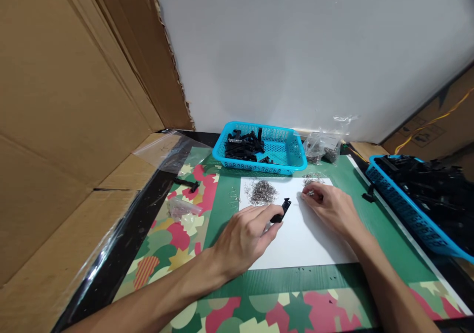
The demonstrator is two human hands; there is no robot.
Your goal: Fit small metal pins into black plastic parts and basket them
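Observation:
My left hand (pixel 249 230) grips a small black plastic part (pixel 285 207) between thumb and fingers, its end pointing up and away from me. Beneath it lies a sheet of white paper (pixel 292 246). My right hand (pixel 331 207) is closed, thumb and fingertips together at the near edge of a small pile of tiny metal pieces (pixel 313 177); whatever they pinch is too small to make out. A larger heap of tiny metal pieces (pixel 263 192) lies on the paper just beyond my left hand.
Behind the paper stands a blue basket (pixel 259 167) partly filled with black parts, beside clear bags of metal pieces (pixel 326 150). A fuller blue basket (pixel 418 219) is at the right. One loose black part (pixel 188 183) and a plastic bag (pixel 183 208) lie left. Cardboard (pixel 74 101) walls the left side.

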